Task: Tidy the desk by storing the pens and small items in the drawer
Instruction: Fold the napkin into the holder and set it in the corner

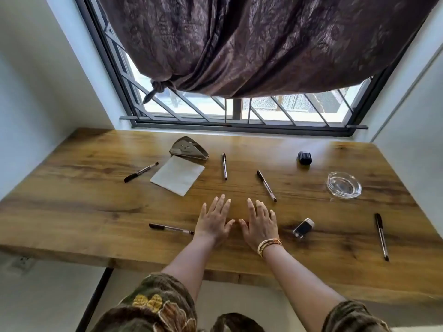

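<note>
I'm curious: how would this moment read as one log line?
left hand flat on desk, empty | right hand same | five pens loose

1. A brown curtain (263, 44), knotted at its left corner, hangs over the window (239, 111).
2. Diagonal bars cross the lower panes.
3. Pale walls (36, 80) stand on both sides.
4. A wall socket (22, 263) sits below left.
</note>
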The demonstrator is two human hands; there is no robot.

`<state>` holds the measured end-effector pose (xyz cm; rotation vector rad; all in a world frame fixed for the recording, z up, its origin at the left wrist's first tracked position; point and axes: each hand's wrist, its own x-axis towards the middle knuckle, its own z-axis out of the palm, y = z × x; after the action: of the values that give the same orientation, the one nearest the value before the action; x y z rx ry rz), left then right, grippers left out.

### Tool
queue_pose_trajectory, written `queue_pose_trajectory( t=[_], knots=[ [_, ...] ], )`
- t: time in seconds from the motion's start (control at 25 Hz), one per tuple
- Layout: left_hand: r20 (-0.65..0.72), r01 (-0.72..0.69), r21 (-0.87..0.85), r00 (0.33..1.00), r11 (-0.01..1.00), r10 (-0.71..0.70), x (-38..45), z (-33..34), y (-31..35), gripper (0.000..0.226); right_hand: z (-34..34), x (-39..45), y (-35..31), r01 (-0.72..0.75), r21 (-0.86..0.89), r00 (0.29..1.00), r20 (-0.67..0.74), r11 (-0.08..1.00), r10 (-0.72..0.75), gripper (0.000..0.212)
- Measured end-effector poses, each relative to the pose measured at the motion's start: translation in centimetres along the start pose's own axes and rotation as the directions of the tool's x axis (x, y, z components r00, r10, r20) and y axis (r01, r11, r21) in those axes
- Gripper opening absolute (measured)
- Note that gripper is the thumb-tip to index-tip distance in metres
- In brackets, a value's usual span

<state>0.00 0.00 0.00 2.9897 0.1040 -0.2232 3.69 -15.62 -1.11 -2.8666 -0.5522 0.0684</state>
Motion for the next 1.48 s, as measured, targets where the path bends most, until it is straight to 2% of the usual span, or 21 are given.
queue_pose_trajectory(
  t=[0.16, 0.4, 1.2, 1.28, 1.4, 1.48],
  knots=[
    [0.015, 0.020, -0.004, 1.000, 1.000, -0.020, -0.5, 1.1, 0.0, 0.063, 1.1, -0.7, 0.4, -0.019, -0.056, 0.998, -0.059, 0.998, 0.016, 0.069],
    [-0.027, 0.009, -0.058, 1.000, 0.998, -0.010, -0.3, 1.8, -0.5, 0.063, 1.3, -0.7, 0.6, -0.011, -0.015, 0.995, -0.099, 1.000, 0.010, 0.067],
    [0.022, 0.045, -0.062, 0.999, 0.997, -0.044, -0.3, 1.2, -0.1, 0.062, 0.5, -0.5, 0.6, 0.025, -0.041, 0.999, -0.027, 0.999, -0.027, 0.061],
    [-0.008, 0.022, -0.087, 1.000, 0.996, -0.023, 0.0, 0.3, -0.4, 0.060, 0.1, -0.1, 0.6, 0.040, -0.043, 0.999, -0.023, 0.998, -0.041, 0.059],
    [-0.169, -0.036, -0.123, 0.985, 0.992, 0.015, 0.3, -1.1, -1.9, 0.052, -0.6, 1.4, -0.3, 0.040, 0.017, 0.999, -0.025, 0.999, -0.040, 0.055],
    [-0.247, -0.028, -0.170, 0.969, 0.985, -0.015, 0.4, -1.6, -3.6, 0.047, -1.1, 2.7, -1.6, 0.046, 0.066, 0.999, -0.032, 0.997, -0.044, 0.052]
  ],
)
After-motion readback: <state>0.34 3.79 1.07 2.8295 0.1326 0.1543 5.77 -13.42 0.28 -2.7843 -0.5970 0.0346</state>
